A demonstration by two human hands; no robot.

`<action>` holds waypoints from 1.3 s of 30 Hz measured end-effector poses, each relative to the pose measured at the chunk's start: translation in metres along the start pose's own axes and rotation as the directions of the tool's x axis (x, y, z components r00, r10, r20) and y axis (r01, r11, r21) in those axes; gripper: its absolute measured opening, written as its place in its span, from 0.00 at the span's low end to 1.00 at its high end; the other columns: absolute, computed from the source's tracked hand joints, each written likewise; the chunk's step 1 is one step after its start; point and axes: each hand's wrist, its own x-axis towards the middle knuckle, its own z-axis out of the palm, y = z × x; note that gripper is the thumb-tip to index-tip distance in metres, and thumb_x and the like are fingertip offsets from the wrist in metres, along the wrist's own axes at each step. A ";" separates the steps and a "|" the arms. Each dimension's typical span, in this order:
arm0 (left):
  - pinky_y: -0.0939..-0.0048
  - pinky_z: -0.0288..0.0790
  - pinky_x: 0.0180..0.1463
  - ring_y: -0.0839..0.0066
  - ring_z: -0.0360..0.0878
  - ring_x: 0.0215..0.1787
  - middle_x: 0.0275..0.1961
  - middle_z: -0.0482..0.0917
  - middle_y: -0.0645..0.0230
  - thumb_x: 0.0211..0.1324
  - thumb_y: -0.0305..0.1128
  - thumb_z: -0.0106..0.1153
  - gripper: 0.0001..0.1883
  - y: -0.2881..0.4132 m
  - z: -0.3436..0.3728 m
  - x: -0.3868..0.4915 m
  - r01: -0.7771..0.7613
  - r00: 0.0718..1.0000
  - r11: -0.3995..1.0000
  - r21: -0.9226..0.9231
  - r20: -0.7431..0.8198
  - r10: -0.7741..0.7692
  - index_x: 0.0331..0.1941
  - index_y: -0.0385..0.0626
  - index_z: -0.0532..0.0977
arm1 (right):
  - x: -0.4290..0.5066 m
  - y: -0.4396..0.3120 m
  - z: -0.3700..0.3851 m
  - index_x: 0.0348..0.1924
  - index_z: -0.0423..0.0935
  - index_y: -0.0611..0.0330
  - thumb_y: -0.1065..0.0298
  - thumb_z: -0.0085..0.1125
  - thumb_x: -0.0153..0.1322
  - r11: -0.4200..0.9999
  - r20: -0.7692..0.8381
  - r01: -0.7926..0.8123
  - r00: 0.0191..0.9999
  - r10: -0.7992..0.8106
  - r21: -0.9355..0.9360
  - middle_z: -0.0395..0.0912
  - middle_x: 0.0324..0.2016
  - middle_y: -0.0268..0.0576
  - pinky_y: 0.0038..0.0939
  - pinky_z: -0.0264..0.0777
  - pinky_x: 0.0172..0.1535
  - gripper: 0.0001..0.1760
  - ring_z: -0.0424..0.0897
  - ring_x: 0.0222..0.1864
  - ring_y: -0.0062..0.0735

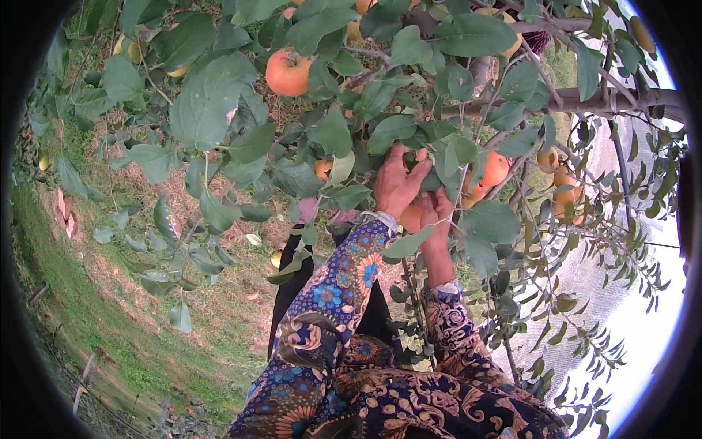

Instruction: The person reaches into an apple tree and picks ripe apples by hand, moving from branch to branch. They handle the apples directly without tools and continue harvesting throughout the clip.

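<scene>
My left hand (396, 184) reaches up into the leaves of an apple tree, its fingertips partly covered by foliage. Just below and to the right, my right hand (437, 224) points upward with its fingers beside an orange-red apple (410, 218). That apple shows between my two wrists, partly behind the right fingers; whether they grip it cannot be made out. A green leaf (408, 243) hangs across the apple's lower side. Leaves hide what the left fingers touch.
Red apples (495, 169) hang right of my hands, and a larger apple (289, 72) hangs upper left. A thick branch (614, 102) crosses at the right. Twigs and leaves surround both forearms. Grass (219, 335) lies below, with a fallen yellow fruit (276, 259) near my legs.
</scene>
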 end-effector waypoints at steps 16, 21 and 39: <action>0.70 0.71 0.39 0.76 0.78 0.31 0.32 0.85 0.68 0.59 0.35 0.62 0.10 -0.031 0.000 0.016 0.468 0.826 0.882 -0.063 0.384 -0.411 0.39 0.42 0.81 | 0.054 -0.026 0.021 0.48 0.77 0.63 0.66 0.68 0.70 0.987 -0.001 0.150 0.989 -0.150 -0.066 0.79 0.43 0.38 0.28 0.74 0.42 0.16 0.77 0.41 0.26; 0.57 0.77 0.44 0.54 0.84 0.39 0.34 0.84 0.50 0.50 0.37 0.63 0.10 -0.036 0.011 0.009 0.102 0.975 0.941 0.324 0.156 -0.159 0.31 0.41 0.82 | 0.060 -0.024 0.017 0.46 0.78 0.62 0.69 0.68 0.69 0.964 0.061 0.233 0.972 -0.227 -0.130 0.79 0.39 0.39 0.30 0.74 0.43 0.15 0.78 0.40 0.27; 0.56 0.75 0.44 0.58 0.84 0.43 0.43 0.83 0.54 0.54 0.29 0.63 0.20 -0.026 -0.017 -0.024 0.101 0.874 0.986 0.135 0.461 -0.153 0.52 0.39 0.73 | 0.022 -0.027 -0.012 0.53 0.74 0.65 0.83 0.55 0.66 0.846 0.102 0.287 0.957 -0.271 -0.449 0.78 0.44 0.44 0.35 0.69 0.57 0.21 0.76 0.50 0.38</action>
